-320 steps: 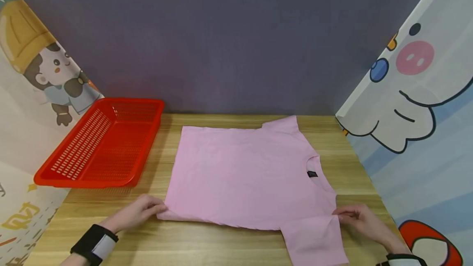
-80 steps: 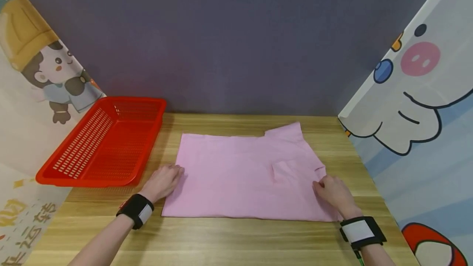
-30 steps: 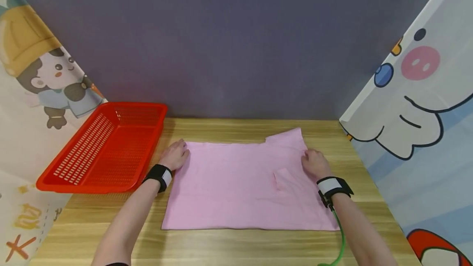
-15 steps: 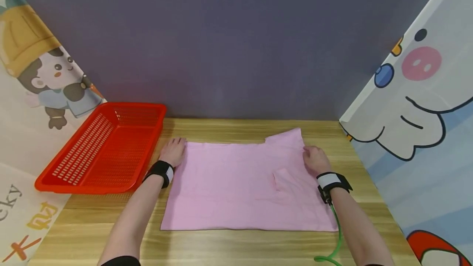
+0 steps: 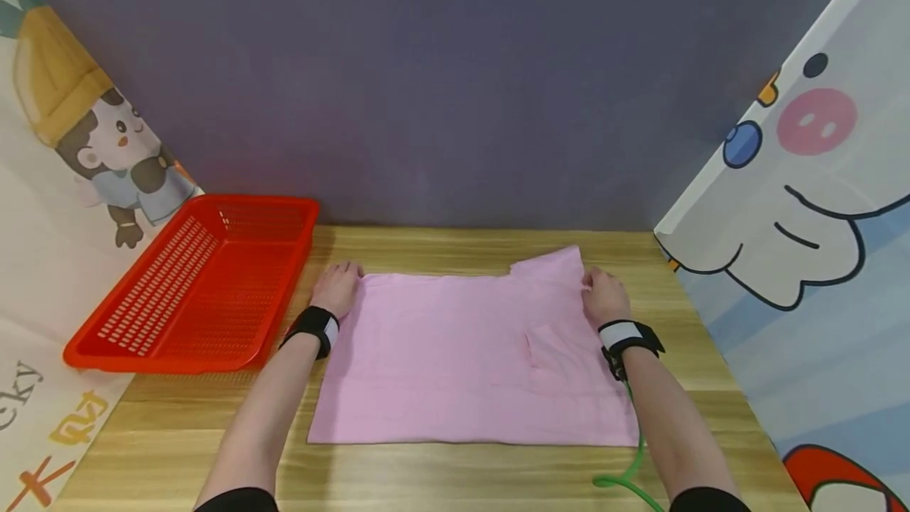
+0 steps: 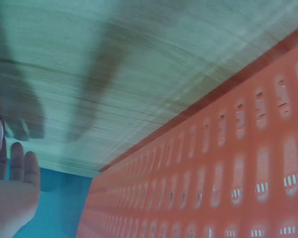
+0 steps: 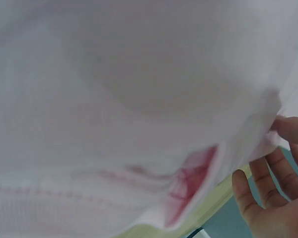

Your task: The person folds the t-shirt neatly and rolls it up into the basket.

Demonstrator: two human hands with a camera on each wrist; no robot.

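Note:
A pink T-shirt (image 5: 441,354) lies flat on the wooden table, its near side folded over and a sleeve sticking out at the far right. My left hand (image 5: 337,288) is at its far left corner, where the fingers take hold of the cloth. In the left wrist view a bit of pink cloth shows against that hand (image 6: 12,193); the thumb is hidden. On the far right, beside the sleeve, my right hand (image 5: 604,297) grips the shirt's edge. The right wrist view shows its thumb and forefinger pinching the cloth (image 7: 139,99), the other fingers loosely spread.
A red plastic basket (image 5: 266,330) with slotted sides stands left of the shirt, close to my left forearm. Behind the table (image 5: 441,476) rises a dark grey panel (image 5: 455,85). Printed sheets hang at both sides. A green cable (image 5: 629,472) trails from the right wristband.
The shirt's near side and sleeve have been folded over onto the body. Both hands have moved from the near edge up to the far corners, and their fingers now take hold there.

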